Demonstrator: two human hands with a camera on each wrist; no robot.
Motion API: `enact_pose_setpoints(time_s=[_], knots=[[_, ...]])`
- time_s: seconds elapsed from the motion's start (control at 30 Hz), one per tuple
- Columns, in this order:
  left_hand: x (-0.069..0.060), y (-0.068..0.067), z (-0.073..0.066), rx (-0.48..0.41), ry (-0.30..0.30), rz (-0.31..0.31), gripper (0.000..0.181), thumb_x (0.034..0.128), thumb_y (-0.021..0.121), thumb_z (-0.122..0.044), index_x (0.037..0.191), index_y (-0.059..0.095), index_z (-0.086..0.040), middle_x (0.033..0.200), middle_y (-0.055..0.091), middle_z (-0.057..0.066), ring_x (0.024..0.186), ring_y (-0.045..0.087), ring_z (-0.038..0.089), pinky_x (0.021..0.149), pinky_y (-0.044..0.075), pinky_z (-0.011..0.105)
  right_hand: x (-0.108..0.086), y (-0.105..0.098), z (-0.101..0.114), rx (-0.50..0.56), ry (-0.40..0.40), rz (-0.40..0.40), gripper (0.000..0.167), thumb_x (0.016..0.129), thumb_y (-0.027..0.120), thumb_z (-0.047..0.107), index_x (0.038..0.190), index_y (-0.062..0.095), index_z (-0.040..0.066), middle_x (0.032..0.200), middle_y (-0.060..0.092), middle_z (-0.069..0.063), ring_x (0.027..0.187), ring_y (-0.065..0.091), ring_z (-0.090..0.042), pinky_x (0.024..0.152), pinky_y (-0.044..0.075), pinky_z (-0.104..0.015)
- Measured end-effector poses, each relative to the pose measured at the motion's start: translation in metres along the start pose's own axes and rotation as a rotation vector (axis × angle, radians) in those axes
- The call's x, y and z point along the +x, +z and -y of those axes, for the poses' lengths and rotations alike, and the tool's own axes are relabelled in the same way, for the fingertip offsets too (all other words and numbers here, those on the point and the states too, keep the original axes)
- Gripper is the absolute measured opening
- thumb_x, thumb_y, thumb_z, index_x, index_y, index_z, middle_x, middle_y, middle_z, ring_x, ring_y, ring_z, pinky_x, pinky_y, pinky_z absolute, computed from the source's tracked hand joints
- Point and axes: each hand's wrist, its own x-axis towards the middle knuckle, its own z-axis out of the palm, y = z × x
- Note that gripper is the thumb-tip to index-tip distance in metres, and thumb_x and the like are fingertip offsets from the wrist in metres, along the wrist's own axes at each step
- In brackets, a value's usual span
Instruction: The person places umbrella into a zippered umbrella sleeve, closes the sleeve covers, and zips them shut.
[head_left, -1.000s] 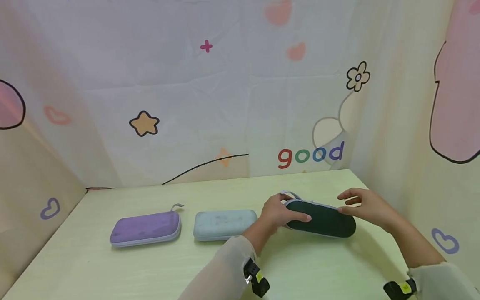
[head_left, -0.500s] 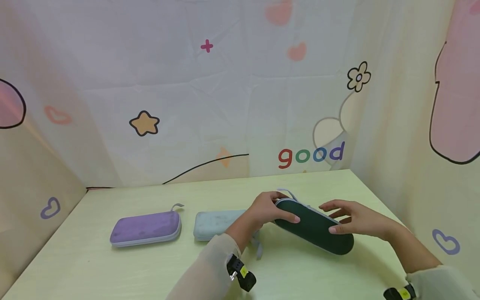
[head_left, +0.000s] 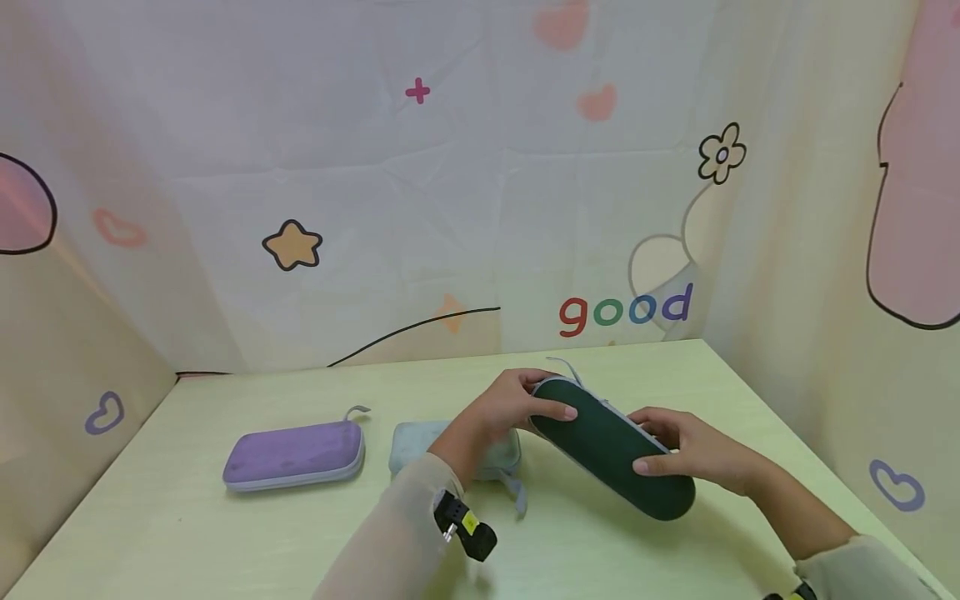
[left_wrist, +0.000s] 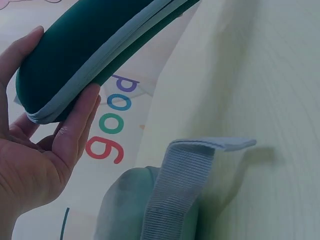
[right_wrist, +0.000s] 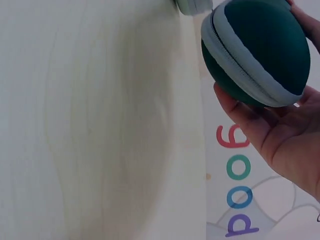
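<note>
A dark green zippered pencil case (head_left: 611,446) with a pale grey zipper band is held above the table, tilted down toward the right in the head view. My left hand (head_left: 517,406) grips its upper left end, thumb on the near face and fingers behind. At the lower right end my right hand (head_left: 693,450) holds it, thumb in front and fingers on the far side. In the left wrist view the pencil case (left_wrist: 80,55) has its zipper closed. The right wrist view has its rounded end (right_wrist: 265,45) toward the camera.
A light blue case (head_left: 420,442) with a fabric loop lies on the table (head_left: 225,542), partly behind my left forearm. Farther left lies a purple case (head_left: 292,454) with a grey pull strap. Printed curtains stand behind the table and at both sides.
The green pencil case has moved left, risen and tilted, its right end dropping. Both hands have moved left with it, and my right hand has gone from touching its edge to gripping it.
</note>
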Motion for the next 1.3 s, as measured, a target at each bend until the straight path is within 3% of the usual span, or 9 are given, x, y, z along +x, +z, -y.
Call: enact_pose_setpoints(time_s=[0.27, 0.5, 0.73, 0.97, 1.3], knots=[[0.0, -0.006, -0.004, -0.135, 0.035, -0.129, 0.048, 0.0842, 0.077, -0.012, 0.129, 0.059, -0.008, 0.112, 0.059, 0.014, 0.095, 0.065, 0.029, 0.079, 0.056, 0.047, 0.008, 0.021, 0.007, 0.074, 0.004, -0.122, 0.055, 0.09, 0.069, 0.02, 0.132, 0.045, -0.006, 0.114, 0.06, -0.021, 0.099, 0.061, -0.031, 0.083, 0.055, -0.044], [-0.001, -0.003, -0.002, -0.335, 0.043, -0.235, 0.062, 0.087, 0.075, -0.015, 0.141, 0.046, -0.008, 0.123, 0.056, 0.018, 0.102, 0.064, 0.03, 0.084, 0.054, 0.048, 0.016, 0.036, 0.012, 0.174, 0.058, -0.265, 0.058, 0.09, 0.07, 0.021, 0.135, 0.044, -0.005, 0.114, 0.061, -0.018, 0.099, 0.062, -0.028, 0.086, 0.054, -0.045], [-0.01, 0.01, 0.011, -0.433, -0.004, -0.171, 0.071, 0.0874, 0.074, -0.01, 0.147, 0.035, -0.008, 0.122, 0.06, 0.02, 0.101, 0.066, 0.032, 0.085, 0.054, 0.048, 0.021, 0.047, 0.016, 0.296, 0.135, -0.362, 0.058, 0.094, 0.066, 0.025, 0.139, 0.04, -0.003, 0.115, 0.059, -0.016, 0.098, 0.063, -0.026, 0.089, 0.053, -0.045], [-0.02, 0.023, 0.023, -0.424, -0.014, -0.078, 0.091, 0.0864, 0.074, -0.008, 0.155, 0.017, -0.028, 0.125, 0.057, 0.021, 0.107, 0.064, 0.034, 0.081, 0.053, 0.056, 0.023, 0.059, 0.021, 0.35, 0.179, -0.407, 0.061, 0.095, 0.065, 0.028, 0.142, 0.037, 0.0, 0.124, 0.055, -0.021, 0.101, 0.064, -0.027, 0.092, 0.05, -0.05], [-0.022, 0.027, 0.024, -0.413, 0.016, -0.131, 0.092, 0.0848, 0.076, -0.011, 0.155, 0.019, -0.028, 0.122, 0.058, 0.02, 0.103, 0.066, 0.033, 0.078, 0.054, 0.055, 0.023, 0.064, 0.026, 0.295, 0.19, -0.391, 0.063, 0.095, 0.064, 0.029, 0.145, 0.034, 0.003, 0.13, 0.051, -0.023, 0.103, 0.061, -0.028, 0.09, 0.052, -0.049]])
